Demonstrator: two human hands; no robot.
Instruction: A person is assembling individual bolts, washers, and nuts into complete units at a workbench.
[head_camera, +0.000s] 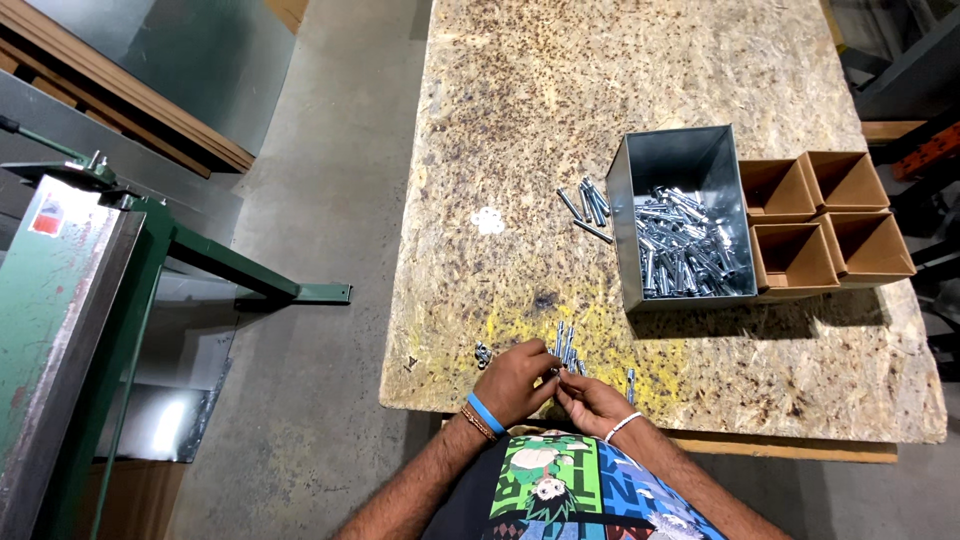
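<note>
My left hand (515, 380) and my right hand (593, 402) meet at the near edge of the chipboard table (620, 90), fingers pinched together on a small metal bolt (556, 372) between them. Just beyond my fingers lies a small row of bolts (566, 345). A single bolt (631, 381) lies to the right of my right hand. A few small nuts (483, 353) sit left of my left hand.
A grey metal bin (680, 160) full of bolts stands at mid-right, with loose bolts (590, 205) beside it and white washers (488, 220) further left. Several brown cardboard boxes (830, 220) stand at the right. A green metal machine (90, 290) stands left on the concrete floor.
</note>
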